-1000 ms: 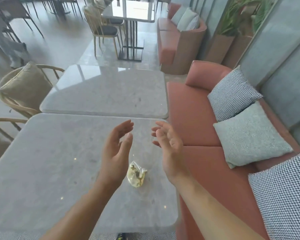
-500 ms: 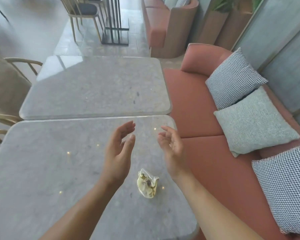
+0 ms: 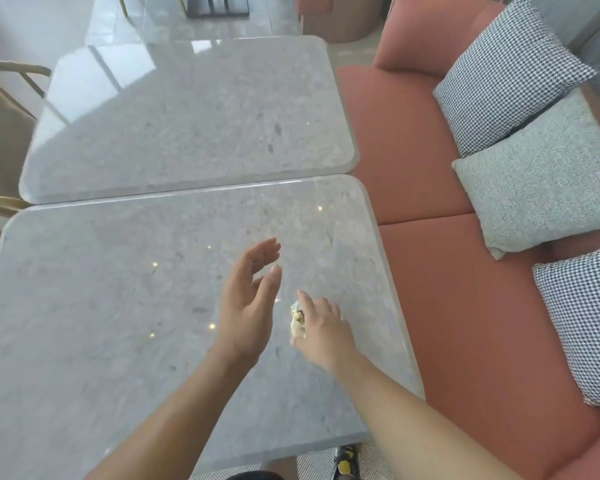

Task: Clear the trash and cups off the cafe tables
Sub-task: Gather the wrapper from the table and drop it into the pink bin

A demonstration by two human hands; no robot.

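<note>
Wrapper [image 3: 297, 323], crumpled and yellowish, sits on the near table [image 3: 84, 306] toward its sofa-side edge, its long axis running roughly six to twelve o'clock. The right hand [image 3: 321, 329] is palm down right on top of it. Only the wrapper's strip at the hand's nine o'clock shows, with the index finger lying along it; whether the fingers have closed on it cannot be told. The left hand [image 3: 248, 306] hovers just off at the wrapper's nine o'clock, open, fingers straight, palm turned toward it, holding nothing. The right is clearly nearer, so the pick looks like its job. Half a second ago both hands hung open above the wrapper; the right has since dropped onto it. Beyond lie the far table [image 3: 187, 116] and the sofa [image 3: 413, 150].
</note>
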